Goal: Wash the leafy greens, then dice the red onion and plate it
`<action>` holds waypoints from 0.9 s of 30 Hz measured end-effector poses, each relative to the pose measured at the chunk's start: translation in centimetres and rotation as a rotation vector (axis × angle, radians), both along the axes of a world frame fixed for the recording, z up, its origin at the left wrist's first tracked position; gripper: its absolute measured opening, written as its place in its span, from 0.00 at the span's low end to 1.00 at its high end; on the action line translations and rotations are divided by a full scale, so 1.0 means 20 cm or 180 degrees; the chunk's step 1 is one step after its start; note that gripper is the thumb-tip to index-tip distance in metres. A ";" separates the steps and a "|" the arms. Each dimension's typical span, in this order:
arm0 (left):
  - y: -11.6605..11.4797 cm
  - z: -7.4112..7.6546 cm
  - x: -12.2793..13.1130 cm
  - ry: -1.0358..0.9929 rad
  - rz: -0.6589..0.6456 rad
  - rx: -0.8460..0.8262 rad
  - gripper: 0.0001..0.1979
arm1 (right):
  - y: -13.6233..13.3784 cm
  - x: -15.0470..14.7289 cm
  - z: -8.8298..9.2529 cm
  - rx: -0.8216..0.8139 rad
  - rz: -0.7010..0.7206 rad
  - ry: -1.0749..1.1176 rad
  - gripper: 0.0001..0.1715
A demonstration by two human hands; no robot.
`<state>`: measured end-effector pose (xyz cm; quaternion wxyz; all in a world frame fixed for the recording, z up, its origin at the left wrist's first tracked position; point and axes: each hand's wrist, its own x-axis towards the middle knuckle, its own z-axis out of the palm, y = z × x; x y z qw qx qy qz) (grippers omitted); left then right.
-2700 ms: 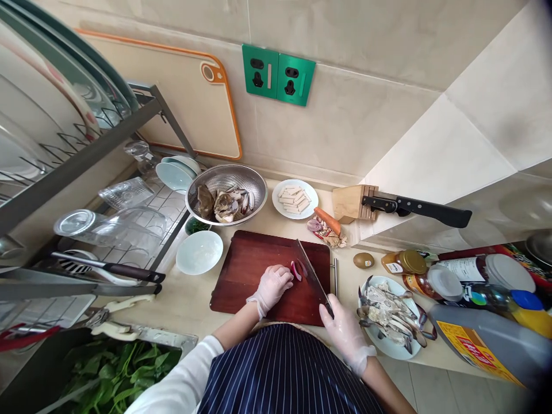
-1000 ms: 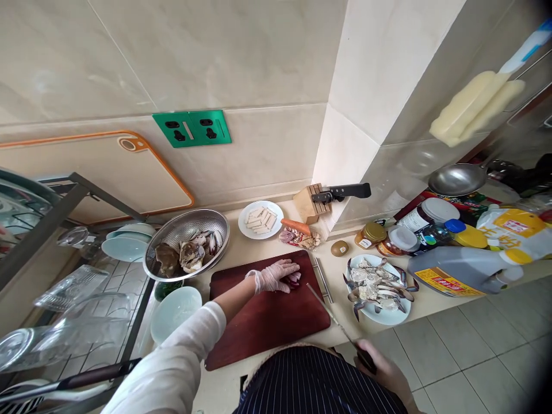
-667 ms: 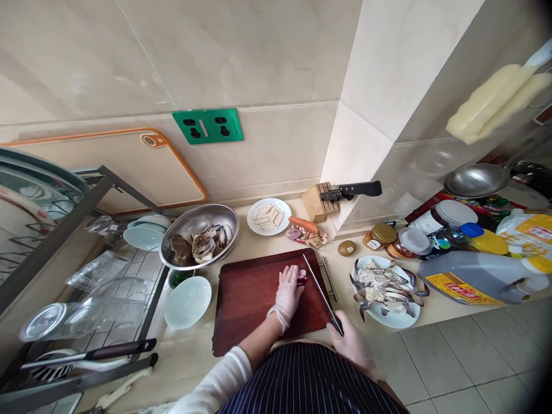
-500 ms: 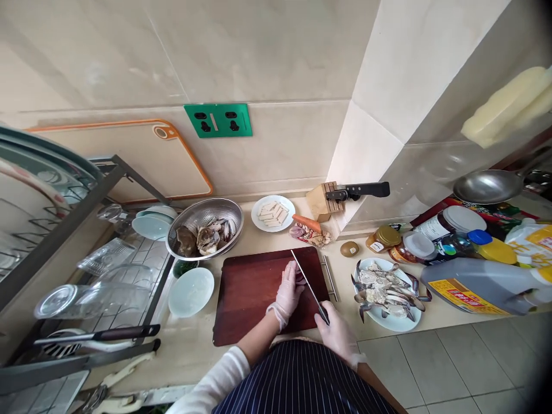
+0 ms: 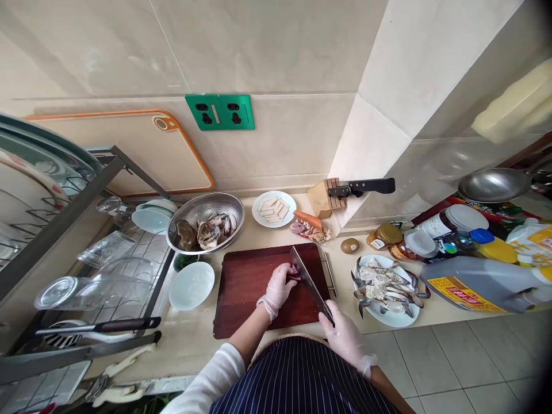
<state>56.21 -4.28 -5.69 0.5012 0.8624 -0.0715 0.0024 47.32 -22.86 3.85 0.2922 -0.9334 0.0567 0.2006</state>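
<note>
My left hand [image 5: 278, 287], in a clear glove, has its fingers closed on a piece of red onion [image 5: 294, 273] on the dark red-brown cutting board [image 5: 250, 287]. My right hand [image 5: 342, 333], gloved too, grips the handle of a kitchen knife [image 5: 308, 280]. The blade slants across the right half of the board, just right of the onion. Part of the onion is hidden by my fingers and the blade.
A steel colander [image 5: 233, 201] of seafood, a plate [image 5: 256, 210] of pale sticks, a carrot [image 5: 307, 218] and a knife block [image 5: 321, 196] stand behind the board. Left are a bowl [image 5: 192, 287] and dish rack [image 5: 164, 282]; right are a kiwi [image 5: 349, 245], crab plate [image 5: 399, 322] and bottles.
My left hand has shifted left and its fingers are more bent, with more of the onion showing. The knife's broad side is now turned more into view, and my right hand sits slightly further right.
</note>
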 end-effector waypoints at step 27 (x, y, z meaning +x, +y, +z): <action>0.10 0.15 -0.32 -0.0127 0.0809 0.0125 0.16 | -0.22 0.08 -0.17 0.0322 0.0480 0.0189 0.29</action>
